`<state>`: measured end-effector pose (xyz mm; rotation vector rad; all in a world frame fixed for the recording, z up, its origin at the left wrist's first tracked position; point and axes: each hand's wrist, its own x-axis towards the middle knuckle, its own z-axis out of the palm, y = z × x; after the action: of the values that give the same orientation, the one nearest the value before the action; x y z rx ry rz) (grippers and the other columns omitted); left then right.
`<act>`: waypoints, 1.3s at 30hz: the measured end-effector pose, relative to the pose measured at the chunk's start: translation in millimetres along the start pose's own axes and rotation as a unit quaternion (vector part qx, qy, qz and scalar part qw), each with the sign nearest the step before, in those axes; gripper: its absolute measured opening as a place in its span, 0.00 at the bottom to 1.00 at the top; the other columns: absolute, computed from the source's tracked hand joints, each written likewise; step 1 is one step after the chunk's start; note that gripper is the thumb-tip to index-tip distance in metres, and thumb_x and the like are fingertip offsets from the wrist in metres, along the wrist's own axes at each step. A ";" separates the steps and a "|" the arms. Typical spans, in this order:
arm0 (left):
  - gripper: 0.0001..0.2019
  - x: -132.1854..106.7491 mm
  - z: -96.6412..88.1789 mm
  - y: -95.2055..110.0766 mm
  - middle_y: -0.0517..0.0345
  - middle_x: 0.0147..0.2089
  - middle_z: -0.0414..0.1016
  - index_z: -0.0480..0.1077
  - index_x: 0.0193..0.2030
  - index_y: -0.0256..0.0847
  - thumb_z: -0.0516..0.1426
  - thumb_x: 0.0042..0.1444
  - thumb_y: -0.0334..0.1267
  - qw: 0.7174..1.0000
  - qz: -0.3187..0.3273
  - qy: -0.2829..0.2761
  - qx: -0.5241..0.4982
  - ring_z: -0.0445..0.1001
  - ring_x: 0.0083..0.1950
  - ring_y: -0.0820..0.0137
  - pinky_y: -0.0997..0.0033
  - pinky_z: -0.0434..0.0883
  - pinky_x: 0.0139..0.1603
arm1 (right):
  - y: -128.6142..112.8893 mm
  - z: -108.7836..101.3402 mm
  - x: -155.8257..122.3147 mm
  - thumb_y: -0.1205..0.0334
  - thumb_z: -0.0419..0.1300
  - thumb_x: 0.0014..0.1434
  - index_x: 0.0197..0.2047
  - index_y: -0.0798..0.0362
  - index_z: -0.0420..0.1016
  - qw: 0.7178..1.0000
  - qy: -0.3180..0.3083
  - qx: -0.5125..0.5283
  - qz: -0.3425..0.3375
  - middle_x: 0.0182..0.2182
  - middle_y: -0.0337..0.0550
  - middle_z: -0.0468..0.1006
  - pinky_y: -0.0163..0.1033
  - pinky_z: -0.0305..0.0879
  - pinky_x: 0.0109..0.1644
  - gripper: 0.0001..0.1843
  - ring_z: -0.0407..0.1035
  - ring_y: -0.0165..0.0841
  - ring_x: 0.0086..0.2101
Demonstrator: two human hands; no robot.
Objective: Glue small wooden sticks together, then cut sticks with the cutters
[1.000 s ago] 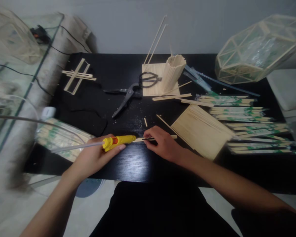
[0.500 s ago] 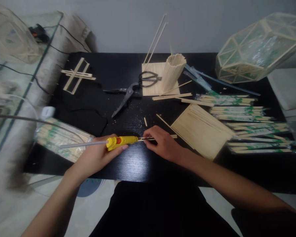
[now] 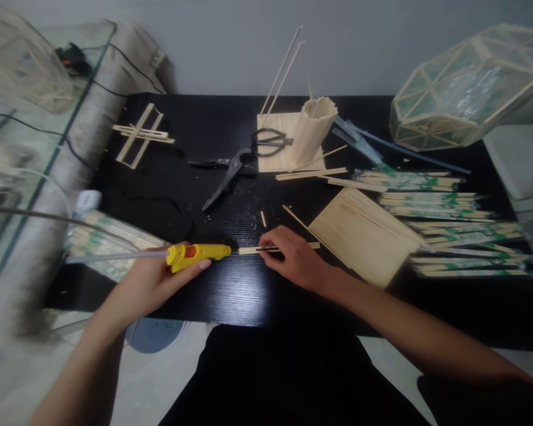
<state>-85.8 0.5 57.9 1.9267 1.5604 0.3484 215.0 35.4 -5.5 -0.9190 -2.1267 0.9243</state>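
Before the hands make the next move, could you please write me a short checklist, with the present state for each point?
1. Gun held by left hand: ok.
2. Gun pointing toward the ends of the sticks: ok.
3. Nozzle apart from the sticks: cannot tell; it is dark against the table.
4. Right hand on the sticks: ok, fingers closed over them.
5. Scissors shut: not ok, blades spread, though beyond both hands.
6. Gun hot: cannot tell.
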 end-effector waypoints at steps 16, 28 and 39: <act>0.14 10.2 21.5 22.5 0.58 0.40 0.82 0.78 0.44 0.43 0.58 0.67 0.51 0.998 0.010 -0.048 -0.027 0.81 0.38 0.66 0.69 0.74 0.37 | -0.2 -0.4 -0.7 0.73 0.59 0.65 0.43 0.51 0.70 1.000 0.007 0.000 -0.007 0.39 0.44 0.78 0.41 0.70 0.46 0.07 0.71 0.35 0.41; 0.20 11.5 24.1 20.9 0.57 0.42 0.82 0.77 0.45 0.43 0.54 0.67 0.57 0.998 0.014 -0.044 0.035 0.81 0.39 0.64 0.68 0.73 0.39 | 1.1 0.7 -0.7 0.73 0.58 0.66 0.43 0.51 0.70 1.000 0.012 0.006 -0.009 0.39 0.44 0.77 0.42 0.72 0.46 0.07 0.72 0.35 0.40; 0.20 11.7 20.5 20.4 0.57 0.39 0.83 0.77 0.43 0.43 0.54 0.68 0.57 0.997 -0.005 -0.057 0.044 0.80 0.37 0.64 0.68 0.71 0.37 | 1.9 0.9 -1.2 0.72 0.58 0.66 0.43 0.51 0.70 1.000 0.005 0.003 0.000 0.39 0.44 0.77 0.42 0.72 0.47 0.07 0.72 0.35 0.41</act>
<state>-55.2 3.3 52.6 1.9686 1.5321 0.1653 215.6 35.1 -7.8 -0.9180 -2.1152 0.9240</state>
